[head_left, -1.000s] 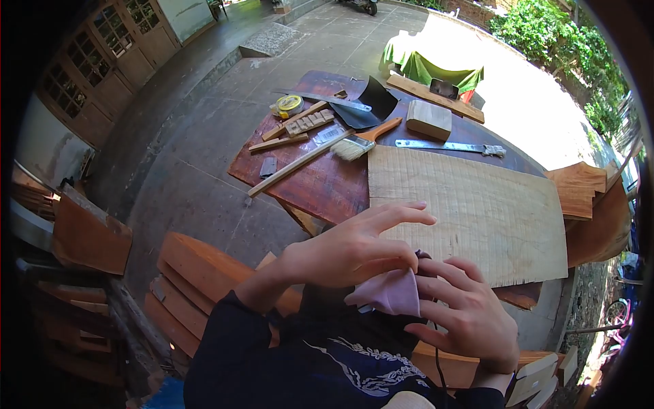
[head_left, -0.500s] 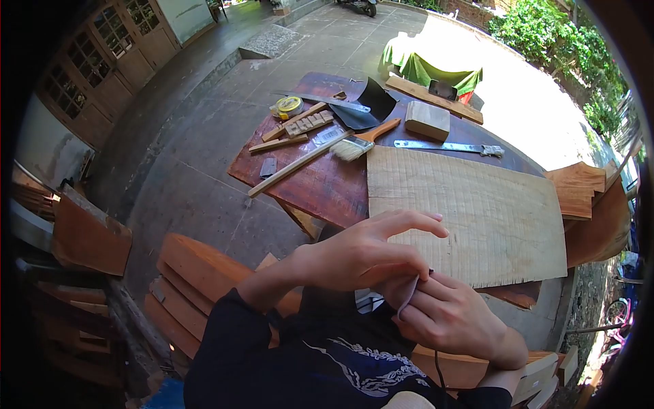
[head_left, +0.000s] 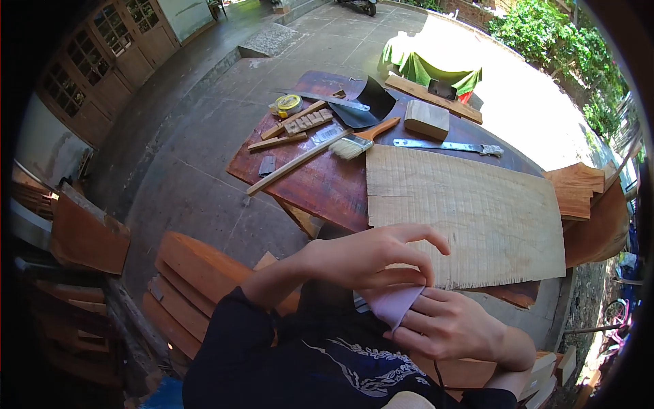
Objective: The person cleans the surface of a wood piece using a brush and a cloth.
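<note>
A small pale purple sheet (head_left: 394, 303), bent over, is between my two hands, low in front of my chest. My left hand (head_left: 371, 255) pinches its upper edge with thumb and lower fingers, while the index finger arcs out free. Wrapped round the sheet's other side are the curled fingers of my right hand (head_left: 453, 327). Beyond the hands a wide pale wooden board (head_left: 470, 204) lies on the red-brown table (head_left: 320, 194); the left fingers overlap its near edge in this view.
On the table lie a paintbrush (head_left: 354, 145), a wooden block (head_left: 427, 120), a metal ruler (head_left: 443, 146), a yellow tape measure (head_left: 288, 105), a long wooden stick (head_left: 296, 163) and a dark curled sheet (head_left: 373, 102). Curved wooden pieces (head_left: 197, 273) stand at lower left.
The purple sheet has turned from nearly edge-on to showing its broad face. My left hand has shifted slightly down, my right hand slightly lower and outward.
</note>
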Motion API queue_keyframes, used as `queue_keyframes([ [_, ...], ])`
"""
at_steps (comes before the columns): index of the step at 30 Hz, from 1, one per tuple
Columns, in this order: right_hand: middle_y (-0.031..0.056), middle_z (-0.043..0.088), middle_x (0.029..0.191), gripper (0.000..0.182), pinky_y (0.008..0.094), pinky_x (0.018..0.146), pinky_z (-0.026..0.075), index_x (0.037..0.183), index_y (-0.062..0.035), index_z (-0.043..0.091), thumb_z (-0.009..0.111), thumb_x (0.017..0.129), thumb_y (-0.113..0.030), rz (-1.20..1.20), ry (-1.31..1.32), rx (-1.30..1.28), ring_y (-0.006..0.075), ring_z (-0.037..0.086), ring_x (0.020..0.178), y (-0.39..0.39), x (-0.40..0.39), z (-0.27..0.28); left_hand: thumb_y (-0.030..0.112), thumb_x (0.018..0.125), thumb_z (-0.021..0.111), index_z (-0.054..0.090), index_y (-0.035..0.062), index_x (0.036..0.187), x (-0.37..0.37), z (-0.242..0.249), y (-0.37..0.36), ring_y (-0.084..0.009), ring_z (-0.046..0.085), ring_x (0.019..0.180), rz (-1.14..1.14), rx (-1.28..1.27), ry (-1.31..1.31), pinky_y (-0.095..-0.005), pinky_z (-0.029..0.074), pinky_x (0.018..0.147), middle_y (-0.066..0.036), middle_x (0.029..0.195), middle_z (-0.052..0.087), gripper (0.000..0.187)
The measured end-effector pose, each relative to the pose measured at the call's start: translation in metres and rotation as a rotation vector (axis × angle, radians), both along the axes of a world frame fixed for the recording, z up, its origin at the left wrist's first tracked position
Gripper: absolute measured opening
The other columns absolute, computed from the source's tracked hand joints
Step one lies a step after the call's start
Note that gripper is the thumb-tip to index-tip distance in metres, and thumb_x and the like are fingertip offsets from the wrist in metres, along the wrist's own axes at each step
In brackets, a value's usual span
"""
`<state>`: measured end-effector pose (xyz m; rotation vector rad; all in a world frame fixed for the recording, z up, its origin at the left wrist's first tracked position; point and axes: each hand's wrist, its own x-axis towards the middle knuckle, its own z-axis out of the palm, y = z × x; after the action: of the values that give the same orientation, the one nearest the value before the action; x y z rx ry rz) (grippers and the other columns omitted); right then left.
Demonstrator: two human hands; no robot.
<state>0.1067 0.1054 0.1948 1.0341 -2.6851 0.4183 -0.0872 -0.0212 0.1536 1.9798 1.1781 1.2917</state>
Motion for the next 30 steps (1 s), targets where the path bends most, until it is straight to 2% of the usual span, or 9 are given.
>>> queue_keyframes([
  [6, 0.0051, 0.061, 0.093, 0.014, 0.0336, 0.077, 0.056, 0.087, -0.0087, 0.063, 0.070, 0.077, -0.014, -0.041, -0.114, 0.022, 0.0200, 0.066, 0.086, 0.000, -0.006, -0.001, 0.009, 0.098, 0.068, 0.070, 0.0054, 0.102, -0.002, 0.005, 0.003, -0.0313, 0.062, 0.124, -0.053, -0.246, -0.128, -0.0425, 0.049, 0.105, -0.014, 0.136, 0.061, 0.006],
  [9, 0.0069, 0.062, 0.094, 0.015, 0.0365, 0.077, 0.056, 0.089, -0.0074, 0.063, 0.073, 0.079, -0.014, -0.116, -0.146, -0.036, 0.0234, 0.066, 0.086, 0.003, -0.007, -0.003, 0.013, 0.099, 0.069, 0.068, 0.0015, 0.106, -0.009, 0.002, 0.004, -0.0300, 0.065, 0.117, 0.114, -0.042, -0.103, -0.0411, 0.051, 0.100, -0.014, 0.124, 0.065, 0.013],
  [13, 0.0105, 0.062, 0.090, 0.021, 0.0407, 0.071, 0.055, 0.091, -0.0058, 0.064, 0.083, 0.082, -0.012, -0.317, -0.113, -0.177, 0.0301, 0.067, 0.082, 0.021, -0.013, -0.009, 0.019, 0.097, 0.072, 0.067, 0.0030, 0.111, -0.018, 0.007, -0.006, -0.0321, 0.063, 0.128, 0.420, 0.047, -0.114, -0.0412, 0.048, 0.107, -0.018, 0.137, 0.063, 0.022],
  [16, 0.0135, 0.063, 0.096, 0.019, 0.0455, 0.074, 0.055, 0.092, -0.0030, 0.064, 0.080, 0.083, -0.008, -0.562, -0.112, -0.330, 0.0350, 0.067, 0.085, 0.031, -0.016, -0.015, 0.019, 0.090, 0.080, 0.067, 0.0041, 0.110, -0.011, 0.005, -0.011, -0.0345, 0.062, 0.129, 0.596, 0.201, 0.002, -0.0418, 0.047, 0.108, -0.020, 0.137, 0.063, 0.028],
  [17, 0.0187, 0.065, 0.105, 0.023, 0.0474, 0.078, 0.055, 0.104, -0.0014, 0.066, 0.078, 0.085, -0.005, -0.591, -0.108, -0.424, 0.0400, 0.068, 0.093, 0.034, -0.015, -0.022, 0.017, 0.082, 0.086, 0.068, 0.0051, 0.107, -0.007, 0.003, -0.011, -0.0379, 0.061, 0.129, 0.629, 0.224, 0.050, -0.0429, 0.048, 0.107, -0.021, 0.137, 0.062, 0.033],
  [20, 0.0260, 0.062, 0.122, 0.036, 0.0455, 0.093, 0.053, 0.118, 0.0007, 0.063, 0.074, 0.085, -0.003, -0.658, -0.117, -0.521, 0.0459, 0.064, 0.111, 0.023, -0.017, -0.031, 0.016, 0.079, 0.088, 0.068, 0.0056, 0.101, 0.010, 0.003, -0.007, -0.0401, 0.060, 0.129, 0.633, 0.212, 0.192, -0.0439, 0.049, 0.106, -0.022, 0.137, 0.061, 0.032],
  [21, 0.0288, 0.057, 0.133, 0.048, 0.0470, 0.100, 0.051, 0.130, 0.0015, 0.058, 0.073, 0.084, -0.003, -0.640, -0.145, -0.488, 0.0477, 0.061, 0.121, 0.025, -0.015, -0.039, 0.015, 0.077, 0.088, 0.067, 0.0061, 0.097, 0.015, -0.004, -0.005, -0.0406, 0.060, 0.127, 0.646, 0.174, 0.140, -0.0448, 0.049, 0.105, -0.021, 0.136, 0.061, 0.030],
  [24, 0.0360, 0.052, 0.140, 0.054, 0.0525, 0.102, 0.052, 0.134, 0.0029, 0.057, 0.075, 0.084, -0.004, -0.649, -0.112, -0.504, 0.0556, 0.055, 0.129, 0.017, -0.020, -0.046, 0.013, 0.077, 0.087, 0.067, 0.0063, 0.097, 0.019, -0.019, 0.003, -0.0394, 0.061, 0.126, 0.746, 0.162, 0.121, -0.0459, 0.049, 0.104, -0.020, 0.134, 0.061, 0.029],
  [30, 0.0381, 0.048, 0.145, 0.062, 0.0542, 0.102, 0.052, 0.140, 0.0041, 0.053, 0.076, 0.084, -0.006, -0.692, -0.060, -0.397, 0.0579, 0.052, 0.132, 0.014, -0.016, -0.059, 0.007, 0.076, 0.082, 0.067, 0.0073, 0.096, 0.022, -0.026, 0.009, -0.0372, 0.064, 0.118, 0.855, 0.174, 0.213, -0.0457, 0.052, 0.098, -0.015, 0.123, 0.065, 0.026],
])
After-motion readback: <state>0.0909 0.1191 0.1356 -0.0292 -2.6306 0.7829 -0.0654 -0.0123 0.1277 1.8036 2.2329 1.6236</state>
